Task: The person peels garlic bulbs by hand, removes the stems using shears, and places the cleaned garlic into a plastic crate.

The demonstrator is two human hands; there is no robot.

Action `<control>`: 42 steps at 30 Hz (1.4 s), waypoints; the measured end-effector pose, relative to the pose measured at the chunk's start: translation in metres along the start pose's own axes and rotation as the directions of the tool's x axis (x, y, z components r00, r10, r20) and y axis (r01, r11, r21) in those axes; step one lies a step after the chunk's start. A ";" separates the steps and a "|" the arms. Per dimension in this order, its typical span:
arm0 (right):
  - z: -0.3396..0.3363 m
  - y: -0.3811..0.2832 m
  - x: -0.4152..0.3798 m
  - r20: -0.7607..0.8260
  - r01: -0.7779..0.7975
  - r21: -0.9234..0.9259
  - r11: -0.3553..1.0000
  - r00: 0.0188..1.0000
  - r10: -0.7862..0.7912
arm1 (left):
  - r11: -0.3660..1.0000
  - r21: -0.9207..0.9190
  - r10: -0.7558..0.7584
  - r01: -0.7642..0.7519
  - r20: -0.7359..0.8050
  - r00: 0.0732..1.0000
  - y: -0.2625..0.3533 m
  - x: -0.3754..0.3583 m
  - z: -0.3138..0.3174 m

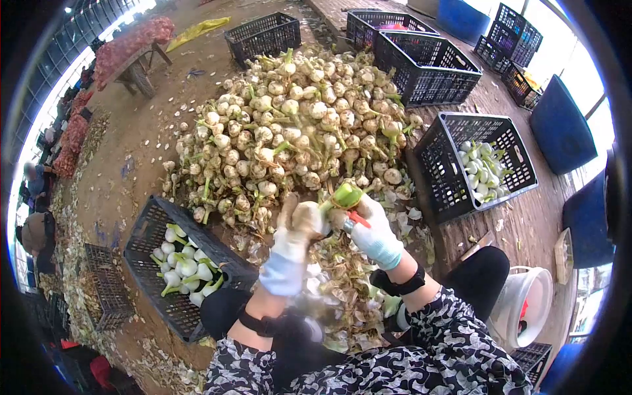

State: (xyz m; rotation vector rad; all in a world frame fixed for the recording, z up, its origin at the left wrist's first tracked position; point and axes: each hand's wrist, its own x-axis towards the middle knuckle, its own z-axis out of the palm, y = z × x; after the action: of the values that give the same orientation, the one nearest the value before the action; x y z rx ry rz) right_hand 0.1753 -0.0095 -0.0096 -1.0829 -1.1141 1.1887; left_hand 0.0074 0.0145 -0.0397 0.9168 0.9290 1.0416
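Observation:
Both of my hands wear white gloves and meet in front of the heap. My left hand (297, 227), partly smeared by motion, is closed around a bulb that is mostly hidden; its thick green stem (345, 195) sticks up between the hands. My right hand (376, 234) grips a red-handled knife (357, 219), held close against the stem; its blade is hardly visible. Just beyond lies a large heap of unpeeled, soil-marked bulbs (289, 131), like garlic or onions. Papery skins (342, 289) cover the ground below my hands.
A black crate (141, 247) at left holds peeled white bulbs (187, 263). Another black crate (442, 181) at right also holds peeled bulbs (484, 171). More crates (428, 82) stand behind. A white bucket (526, 306) is beside my right knee, and blue tubs (563, 125) line the right side.

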 end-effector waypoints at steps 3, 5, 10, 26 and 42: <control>-0.001 -0.017 -0.003 0.095 0.205 -0.506 0.838 0.979 -0.182 | 1.000 -0.018 0.025 -0.024 0.036 0.999 0.035 -0.020 0.026; -0.011 -0.026 -0.004 0.071 -0.025 -0.101 0.995 0.997 0.033 | 0.981 -0.159 -0.091 0.112 0.139 0.986 0.055 -0.023 0.015; -0.018 0.003 -0.011 0.117 -0.217 0.842 0.494 0.967 0.226 | 0.918 -0.329 -0.170 0.223 0.184 0.968 0.056 -0.018 0.015; -0.095 0.146 0.003 0.045 -0.199 -0.890 0.410 0.857 0.514 | 0.903 -0.361 -0.077 0.234 0.399 0.914 0.064 -0.027 0.014; -0.046 -0.030 0.000 0.250 -0.328 -0.252 0.911 0.887 0.388 | 0.987 -0.046 -0.128 0.154 0.354 0.926 0.047 -0.021 0.010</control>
State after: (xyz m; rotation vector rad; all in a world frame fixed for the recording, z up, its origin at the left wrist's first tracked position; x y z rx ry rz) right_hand 0.2253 -0.0131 0.0142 -1.3420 -1.3234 1.5976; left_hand -0.0014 0.0045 0.0109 0.9236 0.6424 0.7521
